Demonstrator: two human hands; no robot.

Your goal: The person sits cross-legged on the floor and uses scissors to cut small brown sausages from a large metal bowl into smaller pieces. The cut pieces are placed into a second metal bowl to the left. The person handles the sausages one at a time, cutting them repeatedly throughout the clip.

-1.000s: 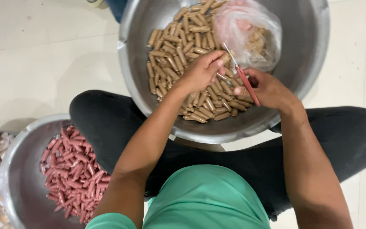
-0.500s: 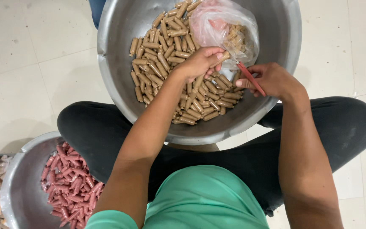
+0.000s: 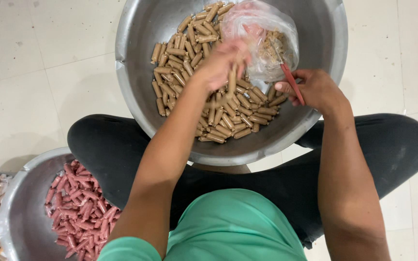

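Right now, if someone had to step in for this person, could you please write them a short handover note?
Left hand: blurred over the large steel bowl, with what looks like one tan stick in its fingers; grip unclear.
Right hand: closed on a red-handled tool, its tip toward the clear plastic bag in the bowl.
Things: a heap of tan sticks lies in the large bowl, on the lap; a second bowl on the floor at left holds pinkish-red sticks.
Done: many tan sticks lie loose in the bowl.
Left: the red sticks.
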